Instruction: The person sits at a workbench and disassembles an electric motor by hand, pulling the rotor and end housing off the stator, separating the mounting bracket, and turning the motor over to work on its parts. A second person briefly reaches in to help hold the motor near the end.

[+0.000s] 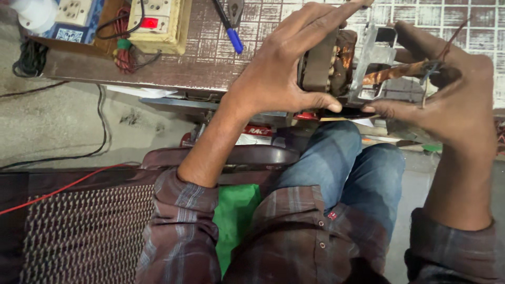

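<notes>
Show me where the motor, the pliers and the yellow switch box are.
motor [322, 66], head view, on its dark laminated core between the two hands.
pliers [234, 38], head view, on the blue handle.
yellow switch box [158, 23], head view, on its front face.

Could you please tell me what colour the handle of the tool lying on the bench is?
Blue handle, clearest in the head view.
</notes>
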A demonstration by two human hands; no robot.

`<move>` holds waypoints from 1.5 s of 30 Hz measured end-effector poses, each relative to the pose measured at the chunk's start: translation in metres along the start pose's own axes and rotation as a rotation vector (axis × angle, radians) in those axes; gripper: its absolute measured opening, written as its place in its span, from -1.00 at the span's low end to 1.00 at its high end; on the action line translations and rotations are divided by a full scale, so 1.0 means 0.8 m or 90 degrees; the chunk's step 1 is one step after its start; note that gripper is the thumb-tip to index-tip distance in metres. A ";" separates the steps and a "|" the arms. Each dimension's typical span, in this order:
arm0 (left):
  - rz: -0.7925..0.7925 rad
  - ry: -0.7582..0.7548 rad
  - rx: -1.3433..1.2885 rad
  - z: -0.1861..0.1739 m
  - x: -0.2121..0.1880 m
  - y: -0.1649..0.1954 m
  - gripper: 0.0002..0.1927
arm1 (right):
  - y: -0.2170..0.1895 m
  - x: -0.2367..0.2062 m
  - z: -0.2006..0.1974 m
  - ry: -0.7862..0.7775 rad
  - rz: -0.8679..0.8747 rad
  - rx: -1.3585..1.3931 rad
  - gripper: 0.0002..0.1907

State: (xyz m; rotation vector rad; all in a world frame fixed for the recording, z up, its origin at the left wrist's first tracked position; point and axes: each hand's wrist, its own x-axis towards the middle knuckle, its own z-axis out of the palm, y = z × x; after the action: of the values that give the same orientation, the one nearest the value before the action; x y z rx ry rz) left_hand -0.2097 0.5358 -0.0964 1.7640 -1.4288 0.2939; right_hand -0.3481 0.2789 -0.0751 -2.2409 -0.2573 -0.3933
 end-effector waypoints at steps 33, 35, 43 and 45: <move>-0.010 0.010 0.006 0.004 -0.025 0.006 0.20 | -0.030 0.013 0.002 -0.052 -0.052 0.013 -0.08; -0.016 0.009 -0.002 0.003 -0.028 0.009 0.20 | -0.029 0.012 0.003 -0.048 -0.012 0.046 -0.11; -0.077 -0.028 -0.022 -0.004 -0.024 0.018 0.23 | -0.028 0.019 0.012 -0.074 -0.030 -0.011 -0.06; -0.056 -0.020 -0.021 -0.003 -0.023 0.018 0.23 | -0.029 0.022 0.010 -0.055 -0.082 -0.020 -0.10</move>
State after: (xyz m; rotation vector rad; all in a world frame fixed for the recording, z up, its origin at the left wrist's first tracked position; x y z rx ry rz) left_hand -0.2279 0.5506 -0.1001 1.8067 -1.3654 0.1964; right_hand -0.3371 0.3009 -0.0574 -2.2817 -0.4450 -0.3704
